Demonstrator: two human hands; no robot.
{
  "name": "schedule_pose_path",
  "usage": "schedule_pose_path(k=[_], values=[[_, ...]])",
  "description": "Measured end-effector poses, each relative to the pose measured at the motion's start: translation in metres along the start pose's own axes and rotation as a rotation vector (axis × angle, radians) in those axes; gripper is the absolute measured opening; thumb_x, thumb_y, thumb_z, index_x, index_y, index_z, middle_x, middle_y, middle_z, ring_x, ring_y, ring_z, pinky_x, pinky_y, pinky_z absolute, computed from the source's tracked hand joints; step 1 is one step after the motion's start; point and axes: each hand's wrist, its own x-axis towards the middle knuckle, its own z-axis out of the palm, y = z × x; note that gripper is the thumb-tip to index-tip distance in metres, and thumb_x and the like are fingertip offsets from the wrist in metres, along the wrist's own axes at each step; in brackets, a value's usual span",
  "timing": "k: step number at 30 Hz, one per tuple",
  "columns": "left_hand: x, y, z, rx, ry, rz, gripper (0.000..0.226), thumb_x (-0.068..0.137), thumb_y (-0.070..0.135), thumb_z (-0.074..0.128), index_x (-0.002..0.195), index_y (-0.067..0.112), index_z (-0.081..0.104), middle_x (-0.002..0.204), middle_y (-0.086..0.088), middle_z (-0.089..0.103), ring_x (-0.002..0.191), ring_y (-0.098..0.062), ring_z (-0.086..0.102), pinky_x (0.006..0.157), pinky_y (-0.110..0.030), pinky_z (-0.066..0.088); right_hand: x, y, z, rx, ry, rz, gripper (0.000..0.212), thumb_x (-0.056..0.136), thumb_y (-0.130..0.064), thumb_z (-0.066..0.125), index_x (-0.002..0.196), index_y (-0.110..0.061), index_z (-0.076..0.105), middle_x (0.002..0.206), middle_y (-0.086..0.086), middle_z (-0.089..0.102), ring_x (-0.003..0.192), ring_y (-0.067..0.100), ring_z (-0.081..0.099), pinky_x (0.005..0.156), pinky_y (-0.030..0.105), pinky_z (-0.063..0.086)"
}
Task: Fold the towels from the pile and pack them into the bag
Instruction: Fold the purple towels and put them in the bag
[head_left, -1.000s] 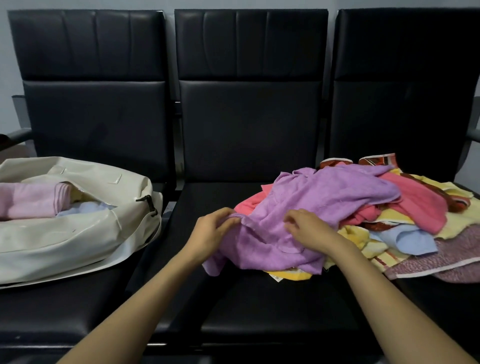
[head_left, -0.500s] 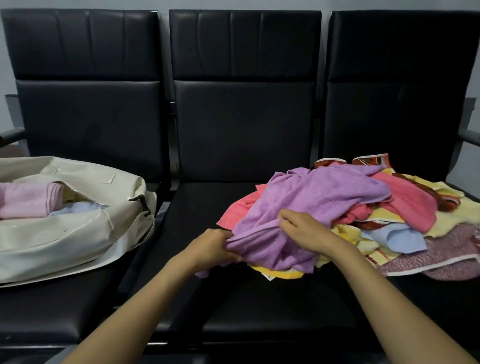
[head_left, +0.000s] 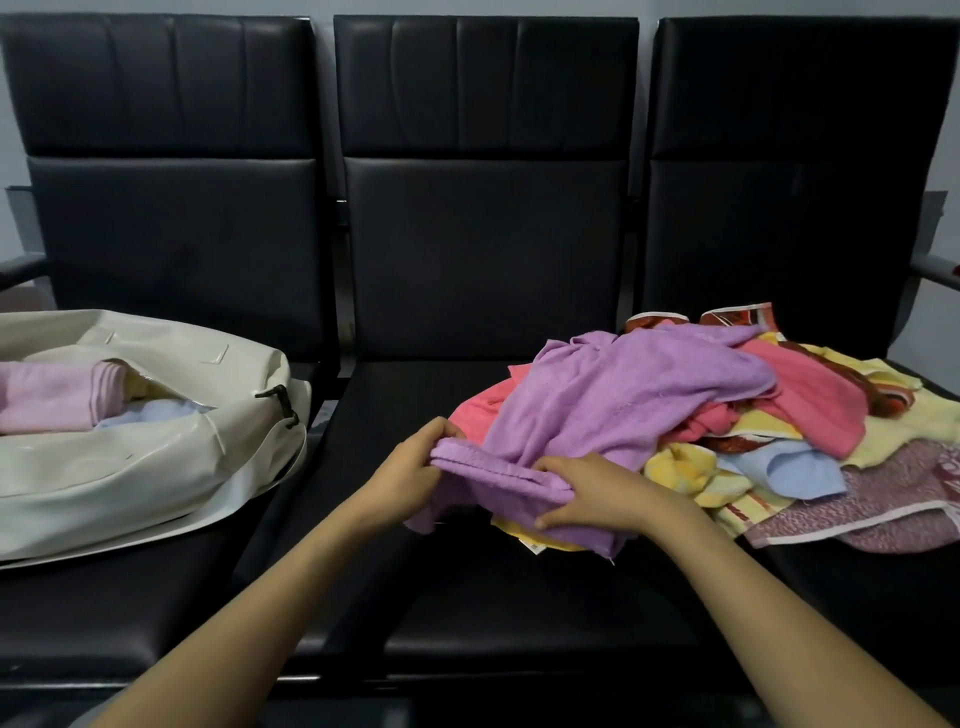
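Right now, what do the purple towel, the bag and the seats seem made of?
Purple towel: soft terry-like cloth, matte, fuzzy nap, limp folds. Bag: probably vinyl or faux leather, glossy, with bright reflections. Seats: likely black leather or imitation, dull sheen, stitched panels.

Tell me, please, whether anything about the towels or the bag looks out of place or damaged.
Nothing stands out. The pile untidily straddles the middle and right seats; the left hand and right hand grip its purple towel. The bag lies open on the left seat, a folded pink towel inside.
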Motion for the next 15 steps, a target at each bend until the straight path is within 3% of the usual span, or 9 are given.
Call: schedule_pose_path(k=[2, 5, 8, 10, 13, 15], values=[[-0.003, 0.004, 0.0, -0.101, -0.015, 0.023, 0.025, 0.081, -0.007, 0.047, 0.094, 0.013, 0.057, 0.086, 0.004, 0.064, 0.077, -0.006, 0.057, 0.07, -0.025, 0.047, 0.0, -0.005, -0.001, -0.016, -0.004, -0.028, 0.011, 0.089, -0.038, 0.056, 0.097, -0.033, 0.061, 0.093, -0.004, 0.066, 0.087, 0.02, 0.061, 0.077, 0.034, 0.049], [-0.005, 0.003, -0.006, -0.123, -0.027, 0.045, 0.02, 0.069, 0.017, 0.067, 0.088, 0.017, 0.062, 0.079, 0.005, 0.066, 0.069, -0.005, 0.059, 0.064, -0.024, 0.049, 0.003, -0.009, -0.001, -0.003, -0.004, -0.035, 0.019, 0.096, -0.029, 0.046, 0.08, -0.029, 0.056, 0.084, -0.006, 0.061, 0.083, 0.017, 0.058, 0.07, 0.029, 0.044], [-0.003, -0.01, -0.019, 0.209, -0.105, 0.075, 0.029, 0.066, 0.035, 0.079, 0.091, 0.026, 0.067, 0.082, 0.011, 0.068, 0.075, -0.002, 0.062, 0.069, -0.022, 0.05, 0.009, -0.004, 0.003, 0.101, 0.013, -0.006, 0.02, 0.097, -0.028, 0.042, 0.091, -0.021, 0.06, 0.091, -0.003, 0.065, 0.089, 0.018, 0.059, 0.075, 0.029, 0.047], [-0.001, -0.019, -0.024, 0.523, -0.165, 0.034, 0.032, 0.072, 0.037, 0.078, 0.099, 0.028, 0.065, 0.091, 0.011, 0.068, 0.087, -0.007, 0.062, 0.074, -0.03, 0.05, 0.012, -0.001, 0.005, 0.143, 0.016, 0.025, 0.019, 0.097, -0.024, 0.039, 0.102, -0.02, 0.058, 0.097, 0.003, 0.065, 0.091, 0.021, 0.06, 0.083, 0.036, 0.047], [-0.001, -0.024, -0.023, 0.861, -0.108, -0.047, 0.021, 0.085, 0.035, 0.063, 0.105, 0.027, 0.062, 0.105, 0.004, 0.063, 0.1, -0.02, 0.061, 0.073, -0.031, 0.043, 0.015, -0.002, 0.009, 0.208, 0.012, 0.038, 0.015, 0.096, -0.024, 0.038, 0.091, -0.03, 0.05, 0.084, 0.004, 0.06, 0.077, 0.019, 0.055, 0.078, 0.039, 0.046], [0.001, -0.027, -0.023, 0.926, -0.032, -0.059, 0.021, 0.09, 0.031, 0.055, 0.108, 0.025, 0.063, 0.108, 0.0, 0.057, 0.102, -0.026, 0.06, 0.074, -0.032, 0.043, 0.016, -0.007, 0.01, 0.309, -0.003, 0.026, 0.015, 0.097, -0.026, 0.041, 0.085, -0.029, 0.05, 0.077, 0.0, 0.055, 0.069, 0.014, 0.051, 0.073, 0.037, 0.047]])
